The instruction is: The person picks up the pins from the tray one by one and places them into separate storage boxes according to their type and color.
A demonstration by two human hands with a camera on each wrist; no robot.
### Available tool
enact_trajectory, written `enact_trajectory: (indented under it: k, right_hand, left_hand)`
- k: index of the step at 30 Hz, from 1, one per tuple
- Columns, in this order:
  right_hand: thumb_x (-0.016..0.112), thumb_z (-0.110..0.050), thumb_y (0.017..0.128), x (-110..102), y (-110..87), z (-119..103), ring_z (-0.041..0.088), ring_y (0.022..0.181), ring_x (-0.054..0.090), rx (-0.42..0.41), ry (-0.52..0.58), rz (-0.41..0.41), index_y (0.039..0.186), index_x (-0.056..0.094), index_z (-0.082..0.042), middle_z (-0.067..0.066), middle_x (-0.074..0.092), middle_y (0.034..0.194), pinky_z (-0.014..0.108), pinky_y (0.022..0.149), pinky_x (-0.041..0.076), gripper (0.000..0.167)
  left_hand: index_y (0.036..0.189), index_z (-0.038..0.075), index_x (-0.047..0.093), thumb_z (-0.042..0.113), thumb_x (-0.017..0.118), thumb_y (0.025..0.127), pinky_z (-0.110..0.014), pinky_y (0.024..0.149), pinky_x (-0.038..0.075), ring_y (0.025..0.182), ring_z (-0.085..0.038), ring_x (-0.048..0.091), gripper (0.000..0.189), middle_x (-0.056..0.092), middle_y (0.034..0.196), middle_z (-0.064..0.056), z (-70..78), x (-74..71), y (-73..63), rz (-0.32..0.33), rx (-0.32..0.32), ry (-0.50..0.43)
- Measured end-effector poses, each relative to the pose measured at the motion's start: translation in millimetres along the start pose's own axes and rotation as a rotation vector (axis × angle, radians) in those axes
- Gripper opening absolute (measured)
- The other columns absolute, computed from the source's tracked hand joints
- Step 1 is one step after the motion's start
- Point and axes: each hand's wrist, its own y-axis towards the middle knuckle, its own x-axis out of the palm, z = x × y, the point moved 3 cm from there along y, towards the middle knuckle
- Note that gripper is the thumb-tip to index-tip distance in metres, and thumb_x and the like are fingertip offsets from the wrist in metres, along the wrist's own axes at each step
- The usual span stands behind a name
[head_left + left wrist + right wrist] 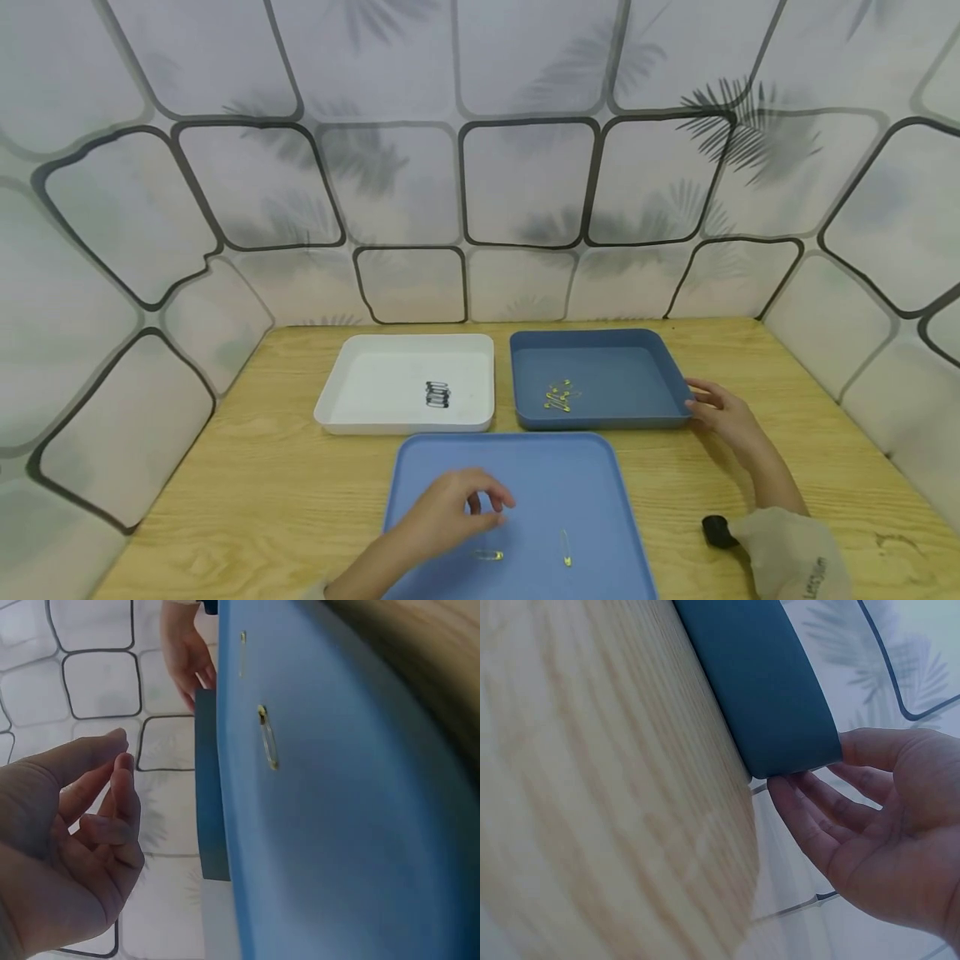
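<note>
Over the light blue tray [525, 467], my left hand [453, 512] hovers with loosely bent fingers. Its thumb and forefinger come close together, and nothing shows between them in the left wrist view. Below it lies a gold safety pin [489, 555]; a second gold safety pin [566, 550] lies farther right on the same tray. My right hand [727, 421] holds the front right corner of the dark blue tray [622, 421], thumb at the rim and fingers against the outer wall [780, 697]. Several gold safety pins [558, 397] form a small heap inside that tray.
A white tray [375, 417] stands left of the dark blue one, with several black safety pins [437, 394] in it. All the trays rest on a wood-grain table [262, 467]. Patterned cloth walls [525, 183] close off the back and both sides.
</note>
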Motion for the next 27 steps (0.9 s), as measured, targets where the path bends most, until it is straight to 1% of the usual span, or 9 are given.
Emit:
enact_trajectory:
  k: [5,9,13,16,19,25,27]
  right_hand:
    - [0.048,-0.022,0.097,0.4,0.0,0.0,0.009,0.094,0.055,0.008,-0.012,0.001,0.14,0.024,0.008,0.037,0.033,0.131,0.029,0.079,0.048,0.058]
    - [0.048,-0.021,0.097,0.5,-0.1,-0.6,0.007,0.093,0.055,0.007,-0.013,0.004,0.139,0.024,0.009,0.037,0.033,0.13,0.029,0.079,0.048,0.057]
    - [0.048,-0.02,0.097,0.2,-0.1,-1.6,0.007,0.093,0.055,0.003,-0.008,0.005,0.139,0.025,0.009,0.037,0.033,0.13,0.028,0.078,0.048,0.056]
    - [0.048,-0.02,0.097,0.1,-0.3,-2.1,0.008,0.092,0.056,0.001,-0.004,0.003,0.139,0.024,0.009,0.038,0.032,0.13,0.028,0.078,0.049,0.056]
    - [0.048,-0.02,0.097,-0.1,-0.5,-1.9,0.007,0.092,0.055,-0.002,0.0,0.003,0.139,0.024,0.01,0.038,0.033,0.129,0.029,0.078,0.049,0.057]
    - [0.049,-0.019,0.097,-0.1,-0.7,-1.7,0.005,0.091,0.055,-0.01,0.013,0.005,0.139,0.024,0.01,0.038,0.033,0.129,0.03,0.077,0.049,0.056]
    - [0.049,-0.019,0.097,-0.1,-0.7,-1.8,0.004,0.09,0.055,-0.009,0.011,0.006,0.138,0.025,0.011,0.038,0.033,0.129,0.029,0.077,0.049,0.056]
  left_hand:
    - [0.087,0.011,0.07,-0.003,0.07,0.076,-0.018,0.057,0.044,0.062,0.001,0.05,0.018,0.059,0.079,0.011,-8.7,3.2,-7.2,-0.049,0.005,-0.024]
    - [0.087,0.01,0.07,-0.001,0.071,0.074,-0.017,0.055,0.044,0.06,0.002,0.048,0.017,0.059,0.079,0.012,-15.8,7.4,-12.6,-0.068,-0.006,-0.043]
    - [0.087,0.011,0.07,0.003,0.073,0.074,-0.018,0.053,0.043,0.058,0.002,0.047,0.015,0.059,0.079,0.012,-20.4,10.2,-16.7,-0.081,-0.045,-0.073]
    - [0.087,0.011,0.07,0.004,0.075,0.074,-0.019,0.053,0.043,0.058,0.0,0.047,0.016,0.059,0.079,0.011,-24.0,10.2,-18.6,-0.095,-0.088,-0.107]
    - [0.088,0.012,0.07,0.004,0.075,0.073,-0.019,0.054,0.043,0.058,0.0,0.048,0.018,0.059,0.08,0.011,-28.8,9.8,-19.5,-0.107,-0.116,-0.125]
    - [0.087,0.01,0.069,0.004,0.076,0.071,-0.018,0.055,0.043,0.058,0.001,0.047,0.018,0.059,0.078,0.012,-39.0,10.7,-20.6,-0.117,-0.104,-0.089]
    - [0.086,0.01,0.069,0.005,0.077,0.071,-0.018,0.055,0.043,0.058,0.001,0.047,0.017,0.059,0.077,0.013,-41.4,11.0,-20.8,-0.125,-0.111,-0.071]
